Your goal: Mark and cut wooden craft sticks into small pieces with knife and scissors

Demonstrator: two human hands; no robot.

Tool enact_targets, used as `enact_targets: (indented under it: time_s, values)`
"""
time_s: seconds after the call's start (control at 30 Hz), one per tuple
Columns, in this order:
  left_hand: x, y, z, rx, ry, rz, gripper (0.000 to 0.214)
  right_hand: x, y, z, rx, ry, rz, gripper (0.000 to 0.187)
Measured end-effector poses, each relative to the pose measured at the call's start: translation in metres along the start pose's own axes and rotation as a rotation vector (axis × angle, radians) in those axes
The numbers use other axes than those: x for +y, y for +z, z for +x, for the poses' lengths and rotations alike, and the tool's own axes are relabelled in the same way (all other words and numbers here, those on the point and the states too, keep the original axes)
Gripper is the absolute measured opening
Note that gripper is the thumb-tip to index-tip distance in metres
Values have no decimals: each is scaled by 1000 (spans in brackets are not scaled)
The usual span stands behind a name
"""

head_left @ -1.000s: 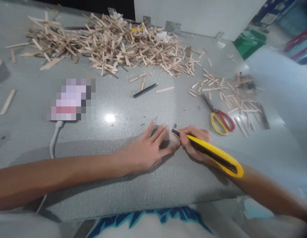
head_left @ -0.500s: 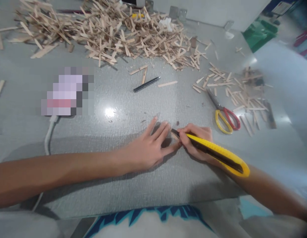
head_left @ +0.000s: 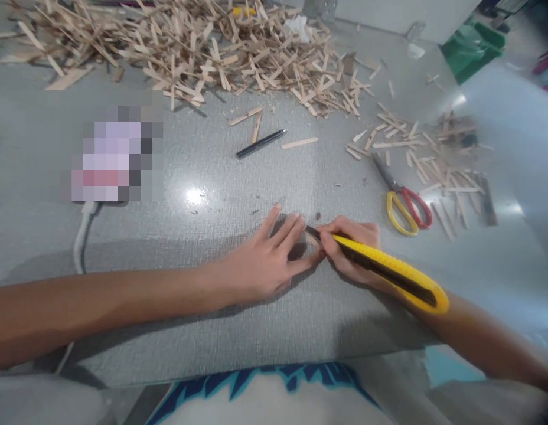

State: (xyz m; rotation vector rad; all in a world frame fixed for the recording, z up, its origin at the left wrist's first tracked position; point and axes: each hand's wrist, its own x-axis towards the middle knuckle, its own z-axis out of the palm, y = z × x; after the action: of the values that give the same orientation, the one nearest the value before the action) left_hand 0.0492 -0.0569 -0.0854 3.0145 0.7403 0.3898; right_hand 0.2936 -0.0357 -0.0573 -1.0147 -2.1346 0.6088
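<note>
— Across the far side of the grey table (head_left: 238, 319), what is the biggest thing?

— One great heap of wooden sticks (head_left: 203, 47), lying every which way along the back edge. There are far too many to count. One smaller scatter of sticks (head_left: 433, 159) lies off to the right, well apart from the hands.

— And the person?

— Two bare hands, both low on the table near its front middle. The left hand (head_left: 260, 265) lies flat with its grip wide and the fingers spread and pressed to the surface. The right hand (head_left: 351, 248) has its grip closed round one yellow utility knife (head_left: 389, 271), held like a pencil. The handle slants back over the forearm and the blade tip is down just beside the left fingertips.

— Any other tools?

— One pair of scissors (head_left: 404, 198), with one yellow loop and one red and the blades together. It lies at the near edge of the smaller scatter, to the right of the knife hand. One black pen (head_left: 260, 143) lies beyond the hands, nearer the heap. One white cable (head_left: 80, 239) runs down the left side.

— Anything loose?

— Three single sticks (head_left: 299, 143) about the pen: two just beyond it and one to its right.

— And the smallest?

— One short piece of stick (head_left: 310, 237) lies on the table between the two hands. It touches the left fingertips and sits under the blade tip.
</note>
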Motion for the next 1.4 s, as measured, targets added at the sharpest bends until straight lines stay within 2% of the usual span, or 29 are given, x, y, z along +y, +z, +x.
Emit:
enact_targets:
  time_s: [0.33, 0.53, 0.7, 0.83, 0.97, 1.23, 1.4]
  values:
    - [0, 0, 0, -1, 0, -4, 85, 3, 1, -2, -14, 6, 2, 19]
    - [-1, -2, 2, -24, -5, 37, 78, 5, 2, -2, -32, -13, -12, 20]
    - [0, 1, 2, 9, -5, 7, 92, 7, 3, -2, -26, -41, -37, 20]
    - [0, 2, 1, 10, -10, -2, 83, 6, 4, -4, -27, -107, -86, 17]
    - [0, -3, 2, -22, -3, -5, 76, 6, 3, -4, -28, -99, -102, 17]
    - [-2, -7, 2, -38, 10, -51, 84, 6, 2, -4, -21, -90, -81, 22]
    - [-2, -8, 3, -31, 11, -31, 80, 4, 0, -3, -42, -100, -67, 22]
